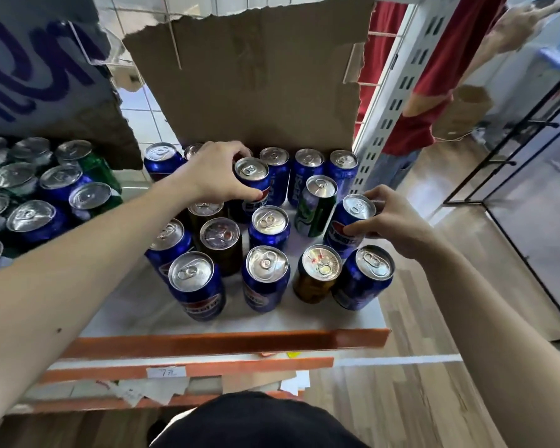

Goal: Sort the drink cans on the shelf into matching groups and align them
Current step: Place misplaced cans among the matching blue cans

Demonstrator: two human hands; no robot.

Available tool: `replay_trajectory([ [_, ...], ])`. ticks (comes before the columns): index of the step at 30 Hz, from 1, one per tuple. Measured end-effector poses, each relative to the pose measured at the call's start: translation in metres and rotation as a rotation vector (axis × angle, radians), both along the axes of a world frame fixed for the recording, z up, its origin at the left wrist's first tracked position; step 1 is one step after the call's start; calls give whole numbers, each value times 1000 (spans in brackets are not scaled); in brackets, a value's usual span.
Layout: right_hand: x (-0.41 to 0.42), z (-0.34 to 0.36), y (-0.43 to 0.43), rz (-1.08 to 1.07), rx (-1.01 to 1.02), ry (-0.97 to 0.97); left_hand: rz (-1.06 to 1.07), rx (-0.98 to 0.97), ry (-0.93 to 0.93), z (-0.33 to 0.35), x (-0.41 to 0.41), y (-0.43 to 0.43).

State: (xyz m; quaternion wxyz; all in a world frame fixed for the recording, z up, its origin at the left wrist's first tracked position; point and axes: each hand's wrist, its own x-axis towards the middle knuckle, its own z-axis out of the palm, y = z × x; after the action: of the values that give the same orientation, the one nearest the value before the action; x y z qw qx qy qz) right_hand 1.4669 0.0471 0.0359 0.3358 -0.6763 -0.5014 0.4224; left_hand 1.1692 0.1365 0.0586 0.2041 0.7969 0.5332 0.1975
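Note:
Several drink cans stand on a white shelf with an orange front edge. Most are blue cola cans. My left hand grips one blue can near the back row. My right hand holds a tilted blue can at the shelf's right side. A green can leans between them. Two brown-gold cans stand among the blue ones, one at the front right and one at the middle left. A row of blue cans lines the back.
A torn cardboard sheet stands behind the cans. More blue and green cans crowd the shelf section to the left. A perforated white upright borders the right. A person in a red shirt stands beyond it. Wooden floor lies below.

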Motion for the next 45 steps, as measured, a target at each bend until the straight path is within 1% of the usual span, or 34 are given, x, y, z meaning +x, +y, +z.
replay_trajectory([
  [4,1,-5,0,23,-23,23,-34,-15,19,-3,1,0],
  [11,0,-8,-4,100,-66,49,-116,-2,117,-14,-1,2],
  [14,2,-9,-6,111,-97,56,-100,-55,142,-12,-3,5],
  [17,4,-5,-9,136,-120,8,-71,-89,154,-9,-5,4],
  [20,3,7,-10,150,-44,-59,-73,-7,158,-5,-3,-8],
  [22,2,16,-5,154,37,-122,-91,81,84,1,3,-23],
  [24,-3,25,2,163,104,-201,-205,141,23,10,17,-45],
  [26,-10,30,11,187,152,-315,-357,155,98,17,36,-67],
  [28,-20,32,22,217,147,-440,-435,145,263,17,54,-85],
  [30,-31,32,34,220,82,-573,-463,158,417,12,70,-96],
  [33,-45,27,44,229,-23,-729,-471,161,557,5,86,-106],
  [36,-54,19,45,260,-34,-786,-481,143,663,-2,96,-114],
  [40,-55,15,45,247,-10,-769,-472,137,704,-12,100,-116],
  [45,-55,19,38,359,52,-800,-481,143,675,-20,98,-113],
])
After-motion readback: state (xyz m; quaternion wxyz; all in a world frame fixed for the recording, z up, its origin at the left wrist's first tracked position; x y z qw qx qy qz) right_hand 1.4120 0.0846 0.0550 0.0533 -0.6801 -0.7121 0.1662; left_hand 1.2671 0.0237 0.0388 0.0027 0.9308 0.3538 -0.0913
